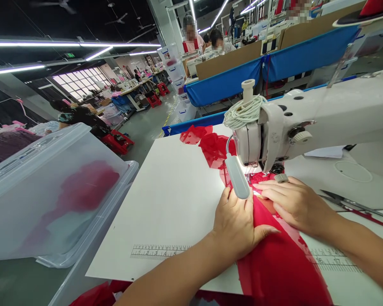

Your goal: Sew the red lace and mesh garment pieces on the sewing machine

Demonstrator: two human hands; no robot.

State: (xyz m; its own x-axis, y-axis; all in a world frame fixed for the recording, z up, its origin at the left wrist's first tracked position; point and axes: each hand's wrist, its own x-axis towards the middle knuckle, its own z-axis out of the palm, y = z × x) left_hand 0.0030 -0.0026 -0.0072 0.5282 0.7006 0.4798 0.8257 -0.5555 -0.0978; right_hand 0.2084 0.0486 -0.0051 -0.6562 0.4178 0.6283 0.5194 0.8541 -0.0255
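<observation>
A length of sheer red fabric [284,263] runs from the table's front edge up under the presser foot of a white sewing machine [332,114]. My left hand [234,221] lies on the left side of the fabric, thumb stretched out to the right; a small grey lamp [238,176] hides some of its fingertips. Flat on the right side of the fabric rests my right hand [290,202], its fingers extended close to the needle area. More crumpled red fabric [213,146] lies behind the needle.
Scissors [354,206] lie on the white table [140,204] to the right, and a printed ruler [159,251] crosses its front. A translucent plastic bin [51,191] stands at the left. Blue cloth guards [223,87] and other people at machines are farther back.
</observation>
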